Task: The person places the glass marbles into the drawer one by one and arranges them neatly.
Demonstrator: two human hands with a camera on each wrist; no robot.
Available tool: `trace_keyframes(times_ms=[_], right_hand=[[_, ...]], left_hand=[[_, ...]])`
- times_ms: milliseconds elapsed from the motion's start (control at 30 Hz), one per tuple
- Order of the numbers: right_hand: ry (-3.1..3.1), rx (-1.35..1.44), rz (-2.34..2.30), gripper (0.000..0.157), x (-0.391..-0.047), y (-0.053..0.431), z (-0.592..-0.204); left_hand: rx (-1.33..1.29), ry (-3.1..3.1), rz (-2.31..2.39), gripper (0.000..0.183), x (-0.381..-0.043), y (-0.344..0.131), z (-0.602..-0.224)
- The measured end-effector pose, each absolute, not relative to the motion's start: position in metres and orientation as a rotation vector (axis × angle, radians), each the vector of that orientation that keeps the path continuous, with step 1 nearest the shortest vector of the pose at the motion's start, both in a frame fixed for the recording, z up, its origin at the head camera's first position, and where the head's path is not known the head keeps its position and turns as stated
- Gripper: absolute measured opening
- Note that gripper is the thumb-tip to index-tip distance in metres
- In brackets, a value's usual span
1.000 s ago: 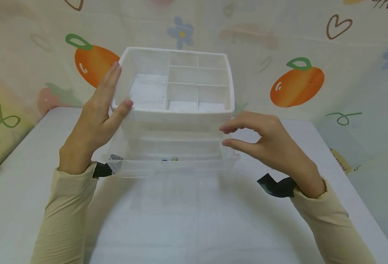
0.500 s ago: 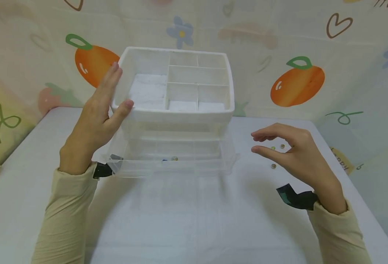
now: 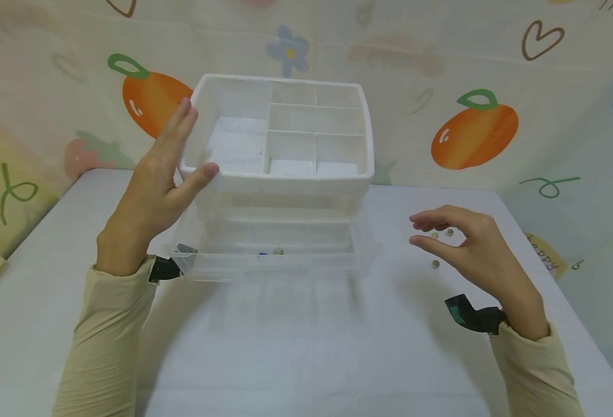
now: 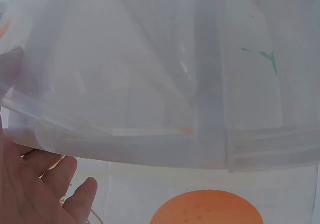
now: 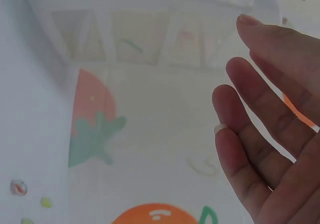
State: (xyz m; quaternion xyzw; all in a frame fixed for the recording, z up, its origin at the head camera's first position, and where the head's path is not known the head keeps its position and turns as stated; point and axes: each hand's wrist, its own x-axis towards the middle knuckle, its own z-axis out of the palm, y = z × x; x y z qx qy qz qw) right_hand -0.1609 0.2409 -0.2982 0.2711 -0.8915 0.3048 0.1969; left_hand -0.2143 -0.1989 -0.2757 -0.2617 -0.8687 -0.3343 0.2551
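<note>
Box is abt mid-table, toward the back: white, top tray w/ six compartments, one big on the left & five smaller on the right. Below it a clear drawer juts out toward the person. A pale marble shows thru the drawer's front, w/ a small blue bit just beside it, too small to make out.

L hand is on the box's front left corner: fingers fairly straight along the outer side, thumb on the front rim, so a flat, unclenched hold.

R hand is well apart from the box, in the air off its right side. Grip's released: thumb & fingers spread in a loose C. Three loose marbles lie nr it on the table; R wrist cam gets one close, glassy w/ an orange streak, plus yellow-green ones, partly cut off.

Both arms in tan sleeves, w/ a black strap at each wrist. Behind, a cream cloth w/ printed oranges, hearts & blue flowers.
</note>
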Motion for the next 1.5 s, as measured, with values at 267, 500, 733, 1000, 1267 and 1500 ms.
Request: trace_keyframes(times_ms=[267,500,733,1000,1267,1500], right_hand=[[-2.585,0.662,0.863,0.029,-0.165,0.252,-0.309],[-2.673,0.598,0.824,0.025,-0.167,0.257,-0.312],[-2.733,0.633,0.840,0.021,-0.175,0.266,-0.319],[-2.930,0.520,0.796,0.025,-0.179,0.275,-0.324],[-3.039,0.430,0.835,0.031,-0.182,0.283,-0.331],[-3.095,0.415,0.835,0.032,-0.189,0.291,-0.339]], left_hand=[[-0.725,-2.323,-0.890,0.076,-0.215,-0.200,-0.276],[-0.739,-2.294,-0.888,0.076,-0.216,-0.200,-0.277],[-0.733,-2.284,-0.912,0.076,-0.216,-0.200,-0.277],[-0.722,-2.297,-0.913,0.078,-0.216,-0.199,-0.277],[-0.713,-2.315,-0.921,0.076,-0.216,-0.198,-0.276],[-0.717,-2.313,-0.932,0.076,-0.216,-0.197,-0.278]])
